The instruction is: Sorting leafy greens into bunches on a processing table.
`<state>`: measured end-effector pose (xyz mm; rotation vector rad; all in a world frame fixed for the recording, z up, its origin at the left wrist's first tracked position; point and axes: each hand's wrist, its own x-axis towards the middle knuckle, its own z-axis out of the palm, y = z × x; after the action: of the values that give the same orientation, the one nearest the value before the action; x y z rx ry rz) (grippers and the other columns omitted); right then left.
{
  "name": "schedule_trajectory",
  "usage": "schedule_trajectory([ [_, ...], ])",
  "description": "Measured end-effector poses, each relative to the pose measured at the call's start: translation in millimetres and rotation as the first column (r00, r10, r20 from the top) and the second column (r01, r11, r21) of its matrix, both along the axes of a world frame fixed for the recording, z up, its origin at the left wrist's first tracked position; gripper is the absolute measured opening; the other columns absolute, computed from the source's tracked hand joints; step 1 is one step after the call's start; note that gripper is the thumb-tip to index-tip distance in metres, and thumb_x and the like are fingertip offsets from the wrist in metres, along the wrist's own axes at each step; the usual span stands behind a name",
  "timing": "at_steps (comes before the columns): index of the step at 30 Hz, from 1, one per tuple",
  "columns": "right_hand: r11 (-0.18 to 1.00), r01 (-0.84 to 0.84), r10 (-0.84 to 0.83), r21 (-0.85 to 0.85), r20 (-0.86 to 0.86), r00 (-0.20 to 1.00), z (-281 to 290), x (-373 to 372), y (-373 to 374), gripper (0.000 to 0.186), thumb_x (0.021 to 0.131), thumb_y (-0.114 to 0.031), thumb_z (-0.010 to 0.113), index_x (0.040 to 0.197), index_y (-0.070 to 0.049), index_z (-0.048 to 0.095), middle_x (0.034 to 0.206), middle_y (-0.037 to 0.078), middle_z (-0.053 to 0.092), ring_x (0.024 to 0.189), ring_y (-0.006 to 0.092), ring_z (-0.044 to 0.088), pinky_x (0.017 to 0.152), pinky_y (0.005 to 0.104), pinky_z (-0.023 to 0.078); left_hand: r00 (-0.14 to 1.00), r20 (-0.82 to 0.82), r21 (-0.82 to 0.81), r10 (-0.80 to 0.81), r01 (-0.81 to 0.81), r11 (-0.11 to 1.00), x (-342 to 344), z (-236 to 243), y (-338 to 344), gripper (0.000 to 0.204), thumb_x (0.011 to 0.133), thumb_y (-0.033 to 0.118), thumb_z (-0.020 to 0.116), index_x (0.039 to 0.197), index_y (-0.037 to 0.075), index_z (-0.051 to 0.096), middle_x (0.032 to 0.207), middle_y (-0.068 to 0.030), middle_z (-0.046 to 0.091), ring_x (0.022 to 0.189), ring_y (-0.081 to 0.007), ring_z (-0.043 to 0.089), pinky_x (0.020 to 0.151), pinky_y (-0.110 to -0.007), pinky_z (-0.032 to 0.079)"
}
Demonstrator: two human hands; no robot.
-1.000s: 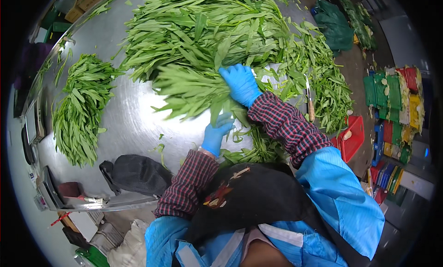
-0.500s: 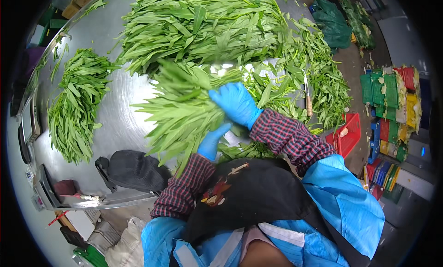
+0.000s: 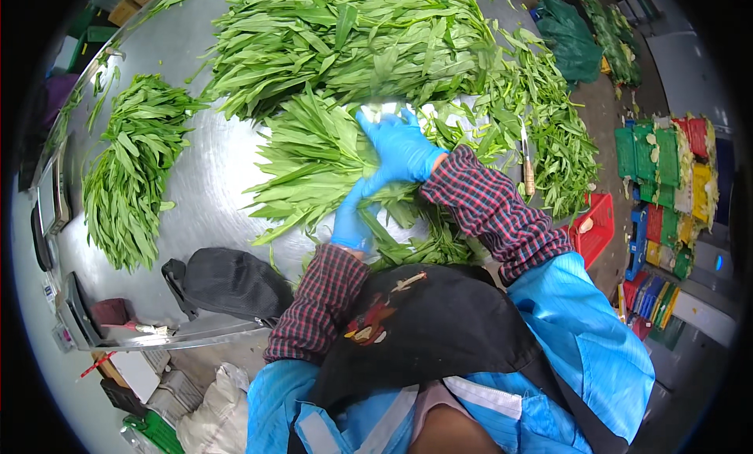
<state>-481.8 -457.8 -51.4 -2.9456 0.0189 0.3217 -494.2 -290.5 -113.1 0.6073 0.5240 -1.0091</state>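
My right hand [image 3: 402, 148], in a blue glove, grips a bunch of long-leafed greens [image 3: 298, 156] at its stem side, fingers spread over it. My left hand [image 3: 357, 207], also gloved, holds the same bunch from below, its fingers partly hidden among the leaves. The bunch fans leftward on the steel table [image 3: 204, 179]. Just beyond it lies a large heap of similar greens [image 3: 345, 46]. A smaller pile [image 3: 133, 172] lies at the left. To the right, a wooden-handled knife [image 3: 529, 176] rests beside loose leaves and stems [image 3: 561, 140].
A black bag [image 3: 227, 285] sits near the table's front-left edge. A red basket [image 3: 592, 238] is beside the table on the right. Farther right stand stacked coloured crates [image 3: 659, 156] and a green sack [image 3: 569, 42]. A white sack [image 3: 212, 423] is on the floor at lower left.
The bunch came down toward me and left, then moved back up. My right hand dropped, then rose again onto its stems; my left hand moved up slightly beneath it.
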Motion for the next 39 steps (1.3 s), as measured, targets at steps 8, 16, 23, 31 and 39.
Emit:
schedule_trajectory([
  [8,0.682,0.376,-0.339,0.627,-0.184,0.923,-8,-20,13,0.073,0.067,-0.023,0.079,0.129,-0.001,0.048,0.107,0.012,0.064,0.09,0.0209,0.062,0.082,0.0331,0.051,0.807,0.525,0.103,-0.269,0.253,0.962,24,53,10,0.044,0.088,0.016,0.061,0.127,-0.001,0.05,0.124,-0.0109,0.056,0.109,-0.0196,0.056,0.094,-0.034,0.044],
  [16,-0.536,0.479,-0.339,0.695,-0.697,0.633,20,-75,-16,0.038,0.08,-0.009,0.066,0.115,0.005,0.06,0.105,0.017,0.067,0.096,0.0247,0.066,0.089,0.0391,0.054,0.354,0.828,0.526,-0.435,-0.22,0.821,-7,6,10,0.065,0.078,0.011,0.073,0.134,0.001,0.04,0.132,-0.0144,0.046,0.123,-0.0246,0.044,0.103,-0.035,0.035],
  [23,-0.798,0.415,-0.12,0.437,-0.79,0.601,-31,-115,-31,0.035,0.084,-0.011,0.063,0.114,0.006,0.059,0.106,0.019,0.067,0.093,0.0279,0.067,0.088,0.043,0.054,-0.371,0.785,0.435,-0.496,-0.241,0.868,-43,37,58,0.058,0.076,0.011,0.075,0.126,0.0,0.046,0.125,-0.0181,0.049,0.109,-0.0259,0.051,0.09,-0.035,0.043],
  [31,-0.414,0.664,-0.209,0.623,-0.775,0.597,33,-135,19,0.046,0.081,-0.005,0.064,0.126,0.002,0.054,0.113,0.016,0.065,0.106,0.0234,0.062,0.096,0.0366,0.048,0.73,0.491,0.116,-0.476,0.486,0.866,-37,56,33,0.046,0.079,0.019,0.073,0.115,-0.007,0.059,0.101,-0.0155,0.067,0.089,-0.0201,0.063,0.082,-0.031,0.05],
  [39,0.154,0.624,-0.28,0.766,-0.572,0.771,6,-176,53,0.053,0.078,-0.014,0.072,0.127,-0.004,0.054,0.106,0.008,0.065,0.094,0.0162,0.06,0.084,0.0288,0.049,0.648,0.406,0.186,-0.644,0.632,0.753,-45,62,35,0.047,0.078,0.003,0.069,0.123,-0.002,0.055,0.116,-0.0143,0.062,0.096,-0.0193,0.064,0.081,-0.03,0.054],
])
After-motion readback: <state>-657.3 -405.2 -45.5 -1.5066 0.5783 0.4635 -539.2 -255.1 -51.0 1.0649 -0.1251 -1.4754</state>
